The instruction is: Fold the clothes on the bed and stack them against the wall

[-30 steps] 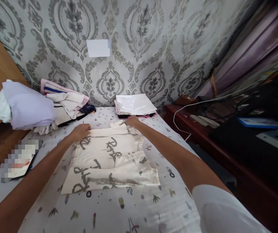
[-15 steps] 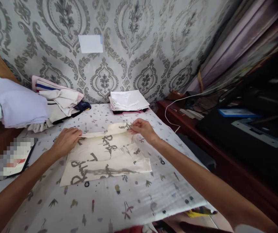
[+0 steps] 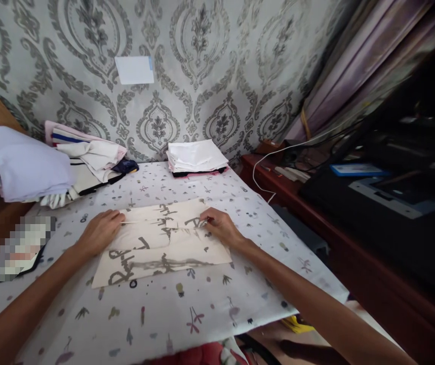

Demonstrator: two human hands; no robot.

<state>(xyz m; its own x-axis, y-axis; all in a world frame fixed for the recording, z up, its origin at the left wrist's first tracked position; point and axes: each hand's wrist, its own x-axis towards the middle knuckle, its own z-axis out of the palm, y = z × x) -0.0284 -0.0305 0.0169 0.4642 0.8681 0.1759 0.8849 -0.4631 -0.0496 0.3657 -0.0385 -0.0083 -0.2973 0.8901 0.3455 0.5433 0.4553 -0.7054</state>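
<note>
A cream cloth (image 3: 145,258) with dark brush-like lettering lies folded on the patterned white sheet (image 3: 156,314). At the cloth's left side, my left hand (image 3: 102,230) pinches the end of a folded edge, fingers pressed together. My right hand (image 3: 221,226) is closed on the same folded edge at the right side, over the lettering. Between the two hands the fold runs nearly straight, and the far part of the cloth lies flat beyond it.
Folded clothes (image 3: 31,162) are heaped at the left, near a phone-like device (image 3: 25,248). A white folded stack (image 3: 196,157) sits by the wall. Along the right runs a dark red table (image 3: 266,177) with a white cable (image 3: 255,175).
Both hands have come down toward me with the folded edge. The flap that stood raised at the back now lies lower, and more flat cloth shows beyond the fold.
</note>
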